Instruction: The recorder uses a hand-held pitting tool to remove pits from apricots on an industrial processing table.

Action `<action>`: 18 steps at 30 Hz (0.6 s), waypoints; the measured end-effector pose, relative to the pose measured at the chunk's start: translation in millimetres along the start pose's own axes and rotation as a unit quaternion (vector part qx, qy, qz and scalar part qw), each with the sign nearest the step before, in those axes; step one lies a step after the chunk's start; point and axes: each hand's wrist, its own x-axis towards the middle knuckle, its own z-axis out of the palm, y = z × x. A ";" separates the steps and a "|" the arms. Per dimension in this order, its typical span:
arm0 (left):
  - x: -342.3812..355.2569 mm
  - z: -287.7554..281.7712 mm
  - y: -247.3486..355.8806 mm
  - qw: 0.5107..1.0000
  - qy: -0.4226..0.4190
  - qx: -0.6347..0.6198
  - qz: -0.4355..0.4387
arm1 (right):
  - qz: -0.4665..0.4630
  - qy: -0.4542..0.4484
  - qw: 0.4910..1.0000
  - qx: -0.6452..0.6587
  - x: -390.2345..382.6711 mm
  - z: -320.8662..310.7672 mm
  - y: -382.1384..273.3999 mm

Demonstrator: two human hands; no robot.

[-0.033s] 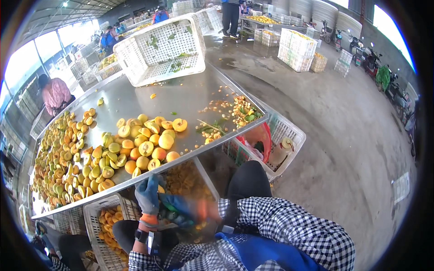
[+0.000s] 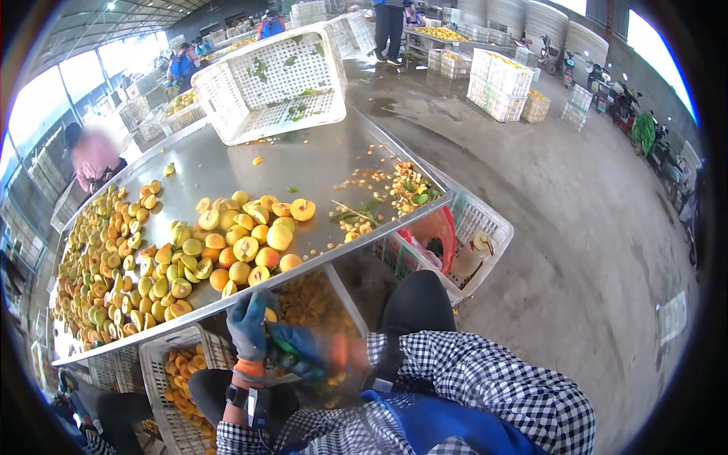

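My left hand [image 2: 247,327], in a blue-grey glove with an orange cuff, is closed at the table's near edge. A piece of yellow stone fruit [image 2: 270,315] shows at its fingertips. Close beside it is my right hand [image 2: 302,355], also gloved and partly smeared by motion. Its fingers are curled around something green that I cannot make out. Just beyond the hands, halved yellow-orange stone fruits [image 2: 245,248], like apricots or peaches, lie heaped on the metal table [image 2: 318,163]. Below the hands sits a container [image 2: 345,299] with yellow fruit pieces, partly hidden by my arms.
A white crate [image 2: 296,76] with leaves inside lies tipped on the table's far side. Fruit stones [image 2: 406,186] gather at its right corner. Under that corner is another crate [image 2: 485,220] with a red bag. A crate of fruit halves [image 2: 182,379] stands lower left. A person [image 2: 95,159] sits far left.
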 end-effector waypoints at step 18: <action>11.7 12.6 -16.0 0.979 -0.175 -0.017 0.099 | 0.196 -0.047 0.959 0.200 5.5 -31.6 7.5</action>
